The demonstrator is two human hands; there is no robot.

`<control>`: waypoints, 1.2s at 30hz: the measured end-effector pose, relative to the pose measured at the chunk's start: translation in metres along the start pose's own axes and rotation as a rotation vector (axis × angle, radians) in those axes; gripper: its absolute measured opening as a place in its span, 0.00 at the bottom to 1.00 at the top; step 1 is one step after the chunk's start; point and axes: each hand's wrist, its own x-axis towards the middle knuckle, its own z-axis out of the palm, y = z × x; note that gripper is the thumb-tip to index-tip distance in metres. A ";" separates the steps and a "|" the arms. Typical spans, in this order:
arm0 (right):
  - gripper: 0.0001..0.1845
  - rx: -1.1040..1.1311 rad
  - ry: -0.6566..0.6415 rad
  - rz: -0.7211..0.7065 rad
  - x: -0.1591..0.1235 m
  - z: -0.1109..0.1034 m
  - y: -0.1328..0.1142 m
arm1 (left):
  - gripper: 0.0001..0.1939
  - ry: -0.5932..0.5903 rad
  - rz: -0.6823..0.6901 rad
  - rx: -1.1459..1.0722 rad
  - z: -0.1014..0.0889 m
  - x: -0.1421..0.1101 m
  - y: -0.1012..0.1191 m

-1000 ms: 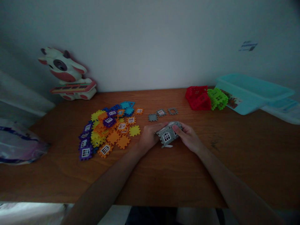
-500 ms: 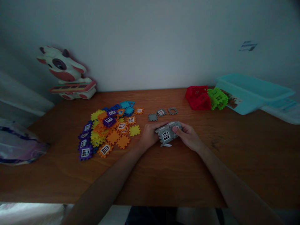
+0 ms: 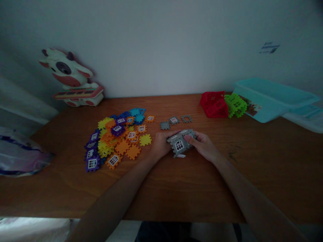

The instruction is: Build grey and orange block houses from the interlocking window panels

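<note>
Both hands hold a grey block house (image 3: 179,143) made of joined interlocking tiles with white windows, tilted over the table. My left hand (image 3: 161,144) grips its left and far side; most of those fingers are hidden behind it. On the right end, my right hand (image 3: 203,144) is closed, its thumb pressed on the front wall over a window. A white flap shows under the lower edge. Just beyond the hands lie a plain grey tile (image 3: 165,125), a grey window tile (image 3: 174,120) and a grey tile frame (image 3: 186,118) with an open middle.
A pile of orange, yellow, purple and blue tiles (image 3: 122,147) spreads to the left. At the back right are a red block house (image 3: 214,105), a green tile build (image 3: 236,105) and a turquoise bin (image 3: 267,107). A cow toy (image 3: 73,80) and a plastic bag (image 3: 22,153) stand left.
The grey house has tilted very slightly in the hands, and the right thumb has shifted a little left on its wall. The loose tiles lie as before.
</note>
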 end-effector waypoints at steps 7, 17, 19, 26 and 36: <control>0.23 0.015 -0.004 0.004 -0.001 -0.001 0.000 | 0.26 0.012 0.103 0.028 0.000 0.000 -0.003; 0.25 0.052 0.030 0.010 -0.001 0.001 0.000 | 0.28 0.004 0.196 0.105 0.000 -0.002 -0.006; 0.26 0.049 0.033 0.008 -0.001 0.003 0.001 | 0.27 0.001 0.200 0.106 0.000 -0.002 -0.006; 0.25 -0.077 0.092 -0.045 0.001 -0.009 0.003 | 0.26 0.036 0.149 0.111 0.001 -0.003 -0.005; 0.61 -0.704 0.146 -0.356 -0.018 -0.001 0.006 | 0.37 0.086 0.148 0.165 0.001 -0.001 -0.010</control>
